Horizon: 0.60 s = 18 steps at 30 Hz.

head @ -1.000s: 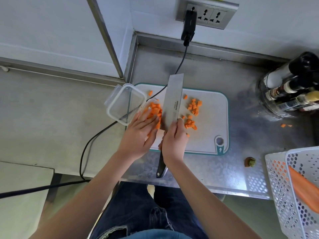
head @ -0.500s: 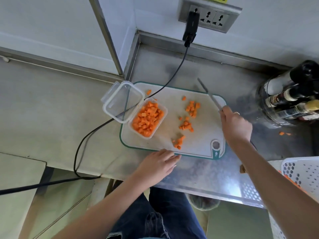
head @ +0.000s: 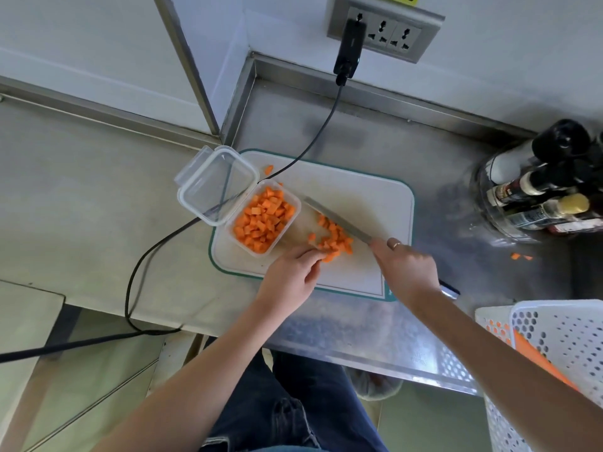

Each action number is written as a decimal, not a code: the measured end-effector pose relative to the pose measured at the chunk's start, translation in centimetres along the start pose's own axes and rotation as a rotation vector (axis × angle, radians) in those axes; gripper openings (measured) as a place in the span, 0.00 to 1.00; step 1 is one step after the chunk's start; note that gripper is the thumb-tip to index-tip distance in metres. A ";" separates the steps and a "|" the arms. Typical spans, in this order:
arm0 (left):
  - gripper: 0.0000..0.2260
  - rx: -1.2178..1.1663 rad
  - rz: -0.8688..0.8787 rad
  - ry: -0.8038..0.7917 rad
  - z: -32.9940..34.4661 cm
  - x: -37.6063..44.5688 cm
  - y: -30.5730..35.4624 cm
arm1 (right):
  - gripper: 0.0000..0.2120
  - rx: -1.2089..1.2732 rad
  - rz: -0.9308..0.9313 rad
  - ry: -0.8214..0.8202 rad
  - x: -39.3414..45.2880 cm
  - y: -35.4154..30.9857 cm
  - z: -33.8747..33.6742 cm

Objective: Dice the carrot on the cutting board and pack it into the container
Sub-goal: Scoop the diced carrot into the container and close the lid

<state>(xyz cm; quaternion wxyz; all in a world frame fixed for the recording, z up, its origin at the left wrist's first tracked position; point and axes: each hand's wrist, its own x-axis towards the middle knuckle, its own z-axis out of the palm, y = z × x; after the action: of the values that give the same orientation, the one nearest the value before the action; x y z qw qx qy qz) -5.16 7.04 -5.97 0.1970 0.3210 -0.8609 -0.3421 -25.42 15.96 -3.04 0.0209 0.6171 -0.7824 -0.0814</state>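
A white cutting board [head: 368, 197] with a green rim lies on the steel counter. On its left part stands a clear plastic container [head: 293, 203] nearly full of orange carrot dice [head: 262, 220], its hinged lid [head: 213, 185] open to the left. A pile of loose carrot dice [head: 336, 239] lies mid-board. My right hand [head: 406, 272] grips a cleaver [head: 336, 221] whose blade rests edge-down against the far side of the pile. My left hand [head: 290, 275] has its fingertips curled against the near side of the pile. One stray carrot cube [head: 268, 169] lies at the board's far edge.
A black cable [head: 313, 143] runs from the wall socket [head: 385, 31] across the board's far corner and off the counter's left edge. Sauce bottles [head: 538, 194] stand at right. A white perforated basket [head: 561, 347] with a whole carrot sits at the near right. Carrot scraps [head: 520, 256] lie on the counter.
The cleaver came off the container, swung out to the right, then returned to the board. The scattered dice are now gathered into one pile between the blade and my left hand.
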 end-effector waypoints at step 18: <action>0.25 0.129 -0.100 0.050 3.8 4.9 -0.6 | 0.16 1.347 1.106 0.013 -5.7 -8.2 -2.0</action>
<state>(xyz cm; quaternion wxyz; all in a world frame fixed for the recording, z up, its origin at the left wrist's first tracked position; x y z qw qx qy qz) -10.50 5.06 -8.44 0.1798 0.3842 -0.8588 -0.2873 -15.88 19.40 -1.97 -0.3077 0.0302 -0.8512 0.4241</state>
